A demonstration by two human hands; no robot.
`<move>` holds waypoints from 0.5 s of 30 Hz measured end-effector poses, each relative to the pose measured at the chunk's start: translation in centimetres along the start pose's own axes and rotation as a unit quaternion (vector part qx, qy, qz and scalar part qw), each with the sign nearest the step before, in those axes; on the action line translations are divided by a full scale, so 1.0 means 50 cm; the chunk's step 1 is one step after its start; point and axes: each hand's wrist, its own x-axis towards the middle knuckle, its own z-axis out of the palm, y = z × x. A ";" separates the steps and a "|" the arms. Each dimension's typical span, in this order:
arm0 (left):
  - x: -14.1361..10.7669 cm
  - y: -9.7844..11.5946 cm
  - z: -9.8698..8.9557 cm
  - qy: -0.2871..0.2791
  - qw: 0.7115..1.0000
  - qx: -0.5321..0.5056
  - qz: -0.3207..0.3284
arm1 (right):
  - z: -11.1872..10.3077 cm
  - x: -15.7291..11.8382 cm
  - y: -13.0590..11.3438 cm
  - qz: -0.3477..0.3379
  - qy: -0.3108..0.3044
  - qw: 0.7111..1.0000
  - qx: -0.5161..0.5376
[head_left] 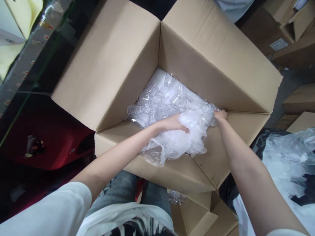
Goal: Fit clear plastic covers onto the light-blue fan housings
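Observation:
A large open cardboard box [128, 95] stands in front of me, with several clear cups [163, 111] lying jumbled on a white sheet [157, 77] at its bottom. My left hand [173, 124] reaches over the near side of the box, its fingers wrapped round a crumpled bunch of clear plastic bags [192, 126]. Part of that bunch hangs over the near flap. In the right corner of the box, my right hand [220, 115] is closed beside a clear cup [209, 109]. Its fingertips are partly hidden, so what they grip is unclear.
Wide box flaps [221, 42] spread outward. Clear plastic bags [287, 157] fill a black bag at the right. More cardboard boxes [300, 101] stand farther right, and another open box [194, 213] is below. A dark red surface [56, 141] lies at the left.

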 end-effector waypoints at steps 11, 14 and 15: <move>0.004 -0.002 0.010 0.015 0.995 0.060 0.082 | -0.024 -0.076 -0.027 -0.079 -0.033 0.996 0.006; 0.005 -0.006 0.017 0.011 0.978 0.102 0.180 | -0.003 -0.172 -0.061 -0.161 -0.125 0.978 0.047; 0.004 -0.006 0.017 0.008 0.974 0.113 0.195 | 0.002 -0.195 -0.068 -0.178 -0.146 0.971 0.061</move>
